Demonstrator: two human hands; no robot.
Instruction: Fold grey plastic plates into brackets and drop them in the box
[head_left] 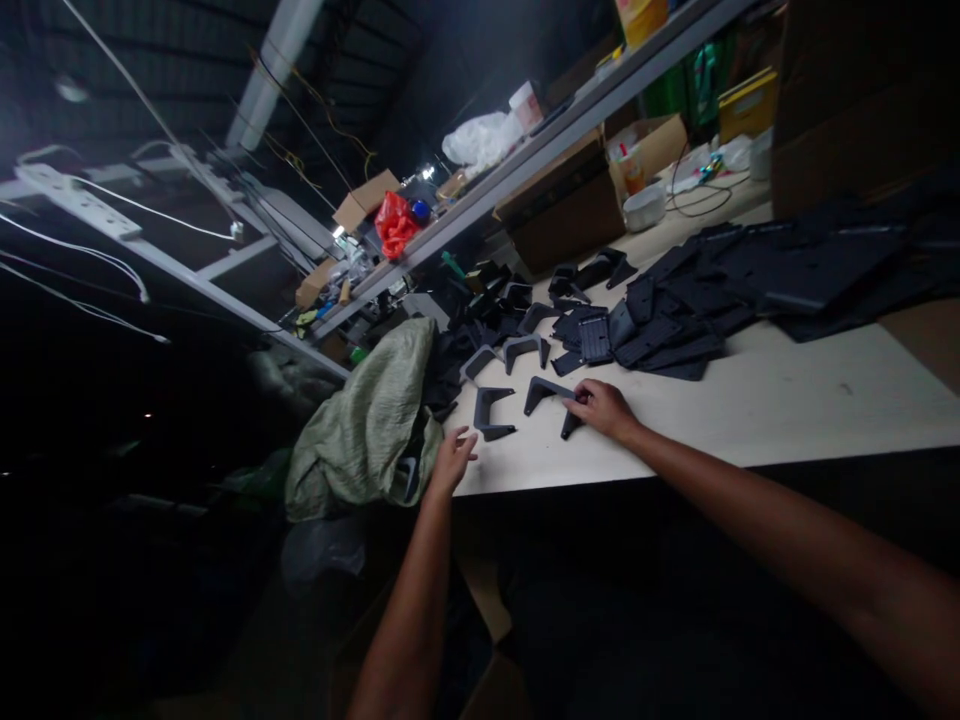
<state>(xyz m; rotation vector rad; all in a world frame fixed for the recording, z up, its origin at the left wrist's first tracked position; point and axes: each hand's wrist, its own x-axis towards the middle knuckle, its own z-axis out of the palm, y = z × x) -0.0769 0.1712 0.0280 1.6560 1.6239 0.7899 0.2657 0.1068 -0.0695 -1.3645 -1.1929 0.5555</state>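
My right hand (pixel 602 408) pinches one end of a dark U-shaped bracket (pixel 550 388) lying at the front of the pale table (pixel 795 400). My left hand (pixel 454 458) hovers by the table's front edge, fingers apart, with nothing in it. Just beyond it lies another U-shaped bracket (pixel 492 412), untouched. More such brackets (pixel 525 350) are spread farther back. A green woven sack (pixel 367 430) slumps over the table's left end, beside my left hand, with a bracket showing at its mouth.
Flat black plates (pixel 675 320) are heaped across the back and right of the table. A cardboard box (pixel 562 215) and a white bowl (pixel 645 208) stand behind. Above runs a shelf edge (pixel 480 212) with a red bag (pixel 395 225). An open carton is below the table.
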